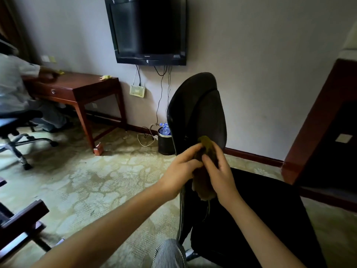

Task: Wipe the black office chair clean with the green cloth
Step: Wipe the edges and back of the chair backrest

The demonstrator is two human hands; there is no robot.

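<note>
The green cloth point(203, 187) is bunched and held upright between both hands, in front of the lower part of the black office chair's backrest point(197, 105) and above the rear of its seat point(266, 213). Its upper end shows olive-green above the fingertips and its lower end hangs loose below the palms. Whether the cloth touches the backrest cannot be determined.

The left hand point(180, 172) has its fingers curled and pinches the cloth from the left side. The right hand point(221, 175) has its fingers curled over the cloth from the right and grips it. The two hands sit close together, with the cloth between them. Both forearms are bare.

The chair faces right, with its backrest upright and slightly tilted. A knee in striped fabric point(170, 254) shows just beside the chair base at the bottom edge.

A dark waste bin point(165, 145) with plastic bottles stands against the wall just behind the chair. A flat television point(148, 29) is mounted on the wall above, with cables hanging down. A wooden desk point(77, 88) stands to the left; a second person point(11, 84) in light clothing sits there on another office chair point(19, 120). Patterned carpet point(96, 180) covers the floor. Dark wooden furniture point(318, 132) occupies the right edge.
</note>
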